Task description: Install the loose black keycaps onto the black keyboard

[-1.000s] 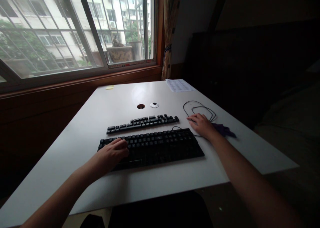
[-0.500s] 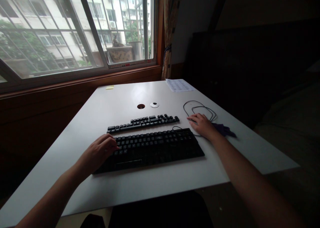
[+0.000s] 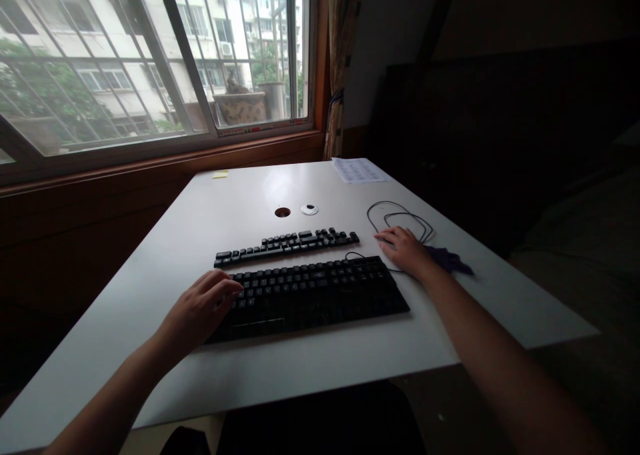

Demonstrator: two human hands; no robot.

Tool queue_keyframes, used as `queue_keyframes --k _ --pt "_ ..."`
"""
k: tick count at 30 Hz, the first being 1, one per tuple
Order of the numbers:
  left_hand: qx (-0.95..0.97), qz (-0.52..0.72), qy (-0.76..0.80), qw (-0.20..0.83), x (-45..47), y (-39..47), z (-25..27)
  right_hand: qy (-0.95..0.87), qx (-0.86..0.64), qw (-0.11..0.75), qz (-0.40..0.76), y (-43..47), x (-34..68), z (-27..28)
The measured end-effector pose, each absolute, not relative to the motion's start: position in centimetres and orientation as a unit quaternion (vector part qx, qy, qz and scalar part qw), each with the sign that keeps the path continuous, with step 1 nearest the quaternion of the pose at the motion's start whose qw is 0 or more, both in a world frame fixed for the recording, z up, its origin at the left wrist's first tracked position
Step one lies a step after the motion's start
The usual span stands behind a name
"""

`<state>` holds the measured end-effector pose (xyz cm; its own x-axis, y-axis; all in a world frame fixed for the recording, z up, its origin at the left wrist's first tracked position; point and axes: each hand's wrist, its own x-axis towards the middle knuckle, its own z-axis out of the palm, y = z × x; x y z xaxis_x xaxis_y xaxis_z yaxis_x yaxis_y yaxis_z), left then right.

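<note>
A black keyboard (image 3: 310,302) lies on the white table, keycaps showing on its upper rows and a dark stretch along its lower part. Over its left end is my left hand (image 3: 213,294), fingers bent and drawn together at the keys; whatever is between the fingertips is hidden. Behind the keyboard, loose black keycaps (image 3: 285,247) stand in rows. My right hand (image 3: 403,247) rests on the table to the right of them, palm down with its fingers stretched out, beside a looped black cable (image 3: 425,225).
A dark purple cloth (image 3: 450,260) lies by my right wrist. Farther back are a round hole (image 3: 283,212), a white ring-shaped cover (image 3: 309,210), a printed sheet (image 3: 360,170) and a yellow note (image 3: 220,174). The table (image 3: 525,308) ends at a barred window.
My left hand has moved slightly right and up over the keys, baring more of the left fingers. The right hand has stayed in place.
</note>
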<state>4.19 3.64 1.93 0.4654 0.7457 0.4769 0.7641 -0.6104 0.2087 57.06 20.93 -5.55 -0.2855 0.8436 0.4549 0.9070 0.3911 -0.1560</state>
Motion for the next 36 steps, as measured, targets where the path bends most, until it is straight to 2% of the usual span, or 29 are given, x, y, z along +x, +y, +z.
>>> queue_keyframes --k 12,19,36 --pt "-0.827 -0.258 -0.496 0.058 6.4 3.8 0.6 -0.797 -0.551 0.238 -0.071 20.9 57.1 -5.6" --pt "-0.811 -0.250 -0.528 0.038 6.8 3.7 -0.2 -0.799 -0.549 0.237 -0.069 20.9 57.2 -5.5" --pt "-0.818 -0.244 -0.517 0.065 6.9 3.3 -1.1 -0.802 -0.541 0.244 -0.070 21.1 57.1 -5.6"
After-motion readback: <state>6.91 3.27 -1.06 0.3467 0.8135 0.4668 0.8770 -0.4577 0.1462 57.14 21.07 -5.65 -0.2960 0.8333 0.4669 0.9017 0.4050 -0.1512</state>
